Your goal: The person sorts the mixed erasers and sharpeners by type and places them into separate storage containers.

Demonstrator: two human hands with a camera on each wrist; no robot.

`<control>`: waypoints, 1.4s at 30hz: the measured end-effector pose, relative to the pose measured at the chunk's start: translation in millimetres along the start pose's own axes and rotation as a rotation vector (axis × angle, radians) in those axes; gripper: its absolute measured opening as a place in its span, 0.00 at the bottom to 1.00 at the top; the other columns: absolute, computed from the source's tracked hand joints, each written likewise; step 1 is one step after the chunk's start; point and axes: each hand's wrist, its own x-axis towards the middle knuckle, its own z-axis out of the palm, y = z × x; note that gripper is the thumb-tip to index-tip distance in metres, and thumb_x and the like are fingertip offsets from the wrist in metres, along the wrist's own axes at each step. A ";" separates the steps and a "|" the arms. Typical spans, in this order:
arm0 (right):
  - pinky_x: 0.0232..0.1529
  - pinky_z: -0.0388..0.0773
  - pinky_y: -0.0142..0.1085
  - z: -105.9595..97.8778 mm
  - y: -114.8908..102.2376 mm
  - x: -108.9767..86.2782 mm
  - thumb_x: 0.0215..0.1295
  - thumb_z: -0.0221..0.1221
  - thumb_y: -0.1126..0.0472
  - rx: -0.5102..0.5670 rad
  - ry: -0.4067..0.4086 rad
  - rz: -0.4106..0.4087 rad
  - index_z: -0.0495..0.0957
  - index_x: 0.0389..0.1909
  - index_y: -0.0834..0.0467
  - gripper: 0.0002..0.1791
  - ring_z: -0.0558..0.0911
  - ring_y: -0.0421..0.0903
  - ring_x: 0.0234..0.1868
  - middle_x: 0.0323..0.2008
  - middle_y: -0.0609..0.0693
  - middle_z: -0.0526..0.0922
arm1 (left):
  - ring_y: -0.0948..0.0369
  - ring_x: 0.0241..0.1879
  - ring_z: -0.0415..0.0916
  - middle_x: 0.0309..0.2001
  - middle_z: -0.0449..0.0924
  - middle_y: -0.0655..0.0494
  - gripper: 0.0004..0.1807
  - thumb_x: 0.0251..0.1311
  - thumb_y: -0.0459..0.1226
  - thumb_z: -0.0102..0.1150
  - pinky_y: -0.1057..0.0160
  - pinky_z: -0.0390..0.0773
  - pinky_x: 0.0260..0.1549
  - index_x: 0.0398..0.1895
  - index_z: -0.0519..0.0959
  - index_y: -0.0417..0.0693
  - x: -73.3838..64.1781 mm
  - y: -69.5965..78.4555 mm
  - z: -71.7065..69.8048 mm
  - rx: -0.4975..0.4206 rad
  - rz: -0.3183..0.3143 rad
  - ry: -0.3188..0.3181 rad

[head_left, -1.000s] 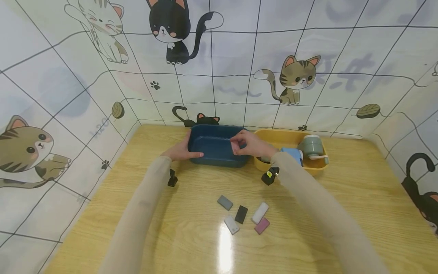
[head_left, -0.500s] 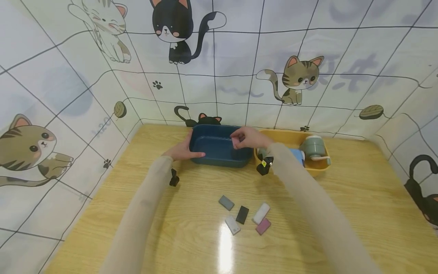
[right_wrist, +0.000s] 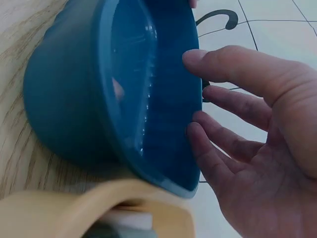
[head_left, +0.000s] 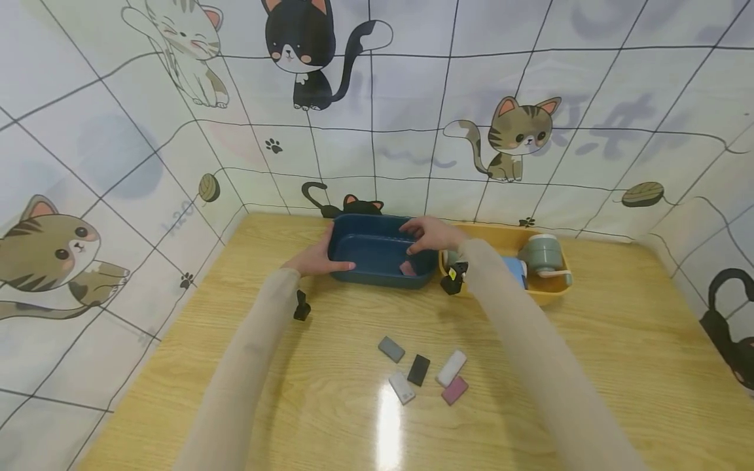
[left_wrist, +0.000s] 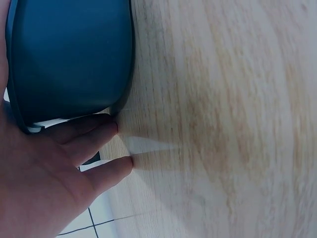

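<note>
Pink piece [head_left: 407, 268]: inside the blue basin [head_left: 381, 280], toward its front right; whether it has settled on the bottom I cannot tell.
Right grip [head_left: 429, 237]: over the basin's right end, fingers parted and gently bent, nothing between them.
Left grip [head_left: 315, 259]: braces the basin's left end, thumb along the front wall, fingers fairly straight, steadying rather than clenching.
Step in hand: most likely letting the pink piece go into the basin.
Next move: probably calls for lifting the right grip clear of the rim without catching it, while the left keeps the basin steady.
Change: half a second ago the right fingers pinched the pink piece; now it is apart from them, lower down. The left grip looks the same.
Loose blocks: gray [head_left: 391, 349], black [head_left: 419, 370], dotted white [head_left: 402, 388], plain white [head_left: 451, 368] and magenta [head_left: 455, 390], on the counter [head_left: 330, 399] nearer the person.
Yellow bin [head_left: 548, 299]: just right of the basin, holding a green jar [head_left: 543, 254].
</note>
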 end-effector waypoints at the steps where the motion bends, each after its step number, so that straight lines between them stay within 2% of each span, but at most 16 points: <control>1: 0.60 0.67 0.51 -0.3 0.9 -1.3 0.60 0.64 0.64 -0.003 -0.003 -0.001 0.67 0.65 0.68 0.32 0.70 0.61 0.61 0.62 0.66 0.70 | 0.44 0.72 0.46 0.76 0.34 0.43 0.68 0.50 0.63 0.64 0.45 0.53 0.65 0.75 0.22 0.55 -0.6 0.2 -0.3 -0.003 0.000 0.001; 7: 0.58 0.69 0.49 -0.4 5.2 -11.4 0.61 0.64 0.64 -0.010 -0.009 -0.028 0.68 0.64 0.69 0.31 0.72 0.59 0.59 0.61 0.64 0.72 | 0.43 0.72 0.44 0.76 0.32 0.43 0.68 0.51 0.62 0.65 0.44 0.53 0.65 0.75 0.21 0.55 -5.1 0.7 -3.1 -0.033 0.003 -0.006; 15: 0.56 0.71 0.49 0.2 2.1 -27.1 0.60 0.64 0.66 0.024 0.008 -0.080 0.70 0.62 0.68 0.29 0.74 0.60 0.57 0.60 0.63 0.73 | 0.47 0.73 0.35 0.76 0.24 0.49 0.67 0.55 0.55 0.67 0.44 0.50 0.66 0.74 0.19 0.56 -7.1 1.3 -2.2 -0.115 0.077 -0.003; 18: 0.56 0.71 0.49 0.9 0.4 -30.9 0.60 0.64 0.66 0.029 0.006 -0.094 0.70 0.62 0.68 0.29 0.74 0.60 0.56 0.59 0.63 0.74 | 0.46 0.74 0.35 0.76 0.24 0.47 0.67 0.55 0.55 0.66 0.44 0.49 0.66 0.74 0.19 0.54 -7.8 1.6 -2.3 -0.103 0.066 -0.005; 22: 0.55 0.71 0.49 1.4 -2.8 -36.0 0.62 0.63 0.64 0.051 -0.014 -0.086 0.70 0.63 0.67 0.28 0.74 0.59 0.56 0.59 0.64 0.73 | 0.44 0.73 0.40 0.76 0.29 0.44 0.67 0.54 0.59 0.65 0.44 0.50 0.66 0.75 0.21 0.53 -8.5 1.9 -2.3 -0.057 0.011 -0.011; 25: 0.55 0.71 0.49 2.1 -5.3 -39.9 0.63 0.63 0.63 0.066 -0.030 -0.077 0.69 0.63 0.66 0.28 0.75 0.58 0.56 0.58 0.65 0.73 | 0.44 0.73 0.41 0.76 0.29 0.45 0.67 0.53 0.60 0.65 0.44 0.51 0.66 0.75 0.21 0.54 -8.0 1.6 -1.8 -0.055 -0.003 -0.016; 31: 0.54 0.72 0.47 5.4 -9.3 -47.9 0.63 0.63 0.62 0.050 -0.034 -0.086 0.70 0.63 0.65 0.28 0.75 0.55 0.55 0.58 0.63 0.74 | 0.44 0.73 0.38 0.76 0.27 0.45 0.67 0.54 0.59 0.65 0.44 0.49 0.67 0.74 0.20 0.52 -6.2 0.5 -1.5 -0.066 0.032 -0.015; 37: 0.56 0.71 0.47 10.2 -13.3 -56.5 0.62 0.63 0.65 0.089 -0.046 -0.125 0.69 0.63 0.67 0.29 0.75 0.58 0.55 0.58 0.64 0.74 | 0.44 0.73 0.38 0.76 0.26 0.44 0.67 0.54 0.59 0.65 0.43 0.51 0.66 0.74 0.20 0.53 -5.9 3.8 -1.7 -0.085 0.063 -0.016; 42: 0.55 0.72 0.44 14.2 -15.5 -60.4 0.62 0.64 0.63 0.116 -0.070 -0.129 0.69 0.64 0.66 0.30 0.74 0.58 0.56 0.58 0.63 0.74 | 0.46 0.73 0.36 0.76 0.25 0.47 0.67 0.54 0.59 0.65 0.44 0.50 0.66 0.75 0.21 0.52 -6.2 6.4 -0.8 -0.088 0.063 -0.016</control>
